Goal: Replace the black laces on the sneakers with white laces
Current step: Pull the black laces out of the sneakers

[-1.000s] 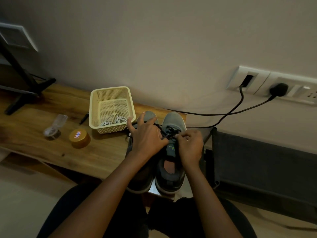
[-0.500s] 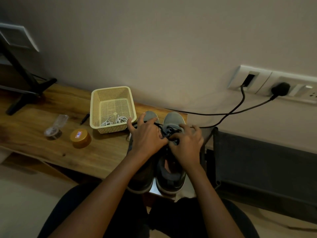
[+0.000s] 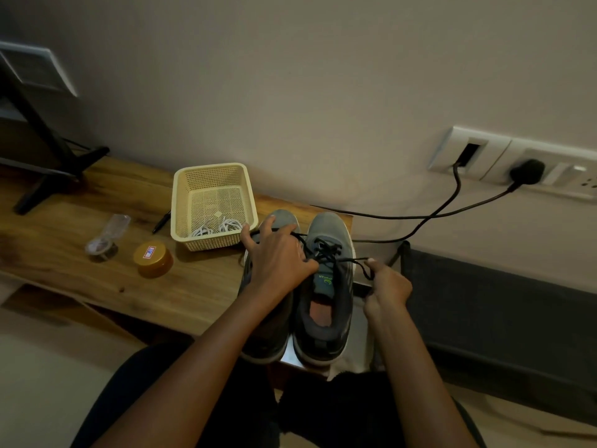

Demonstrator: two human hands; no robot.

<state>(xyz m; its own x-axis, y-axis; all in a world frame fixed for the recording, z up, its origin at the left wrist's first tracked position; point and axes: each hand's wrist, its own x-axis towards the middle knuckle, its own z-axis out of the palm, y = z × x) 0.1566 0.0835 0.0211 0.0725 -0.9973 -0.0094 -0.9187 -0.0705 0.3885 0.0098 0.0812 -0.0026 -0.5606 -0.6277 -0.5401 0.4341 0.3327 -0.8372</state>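
Note:
Two grey sneakers stand side by side at the right end of the wooden table (image 3: 97, 279), toes to the wall. My left hand (image 3: 277, 257) rests over the left sneaker (image 3: 284, 218) and pinches the black lace (image 3: 326, 250) near the right sneaker's eyelets. The right sneaker (image 3: 326, 305) still carries the black lace across its upper eyelets. My right hand (image 3: 386, 286) grips one end of that lace, drawn out taut to the shoe's right. White laces (image 3: 216, 227) lie coiled in the cream basket (image 3: 181, 202).
A gold-lidded jar (image 3: 153, 258), a clear plastic piece (image 3: 106, 239) and a black pen (image 3: 161, 221) lie left of the basket. A black stand (image 3: 48, 163) occupies the far left. Black cables (image 3: 420, 218) run from wall sockets (image 3: 517, 163). A dark panel (image 3: 500, 318) stands right of the shoes.
My right hand has moved from the middle of the right sneaker out to its right side, pulling a lace end with it. My left hand stays on the shoes.

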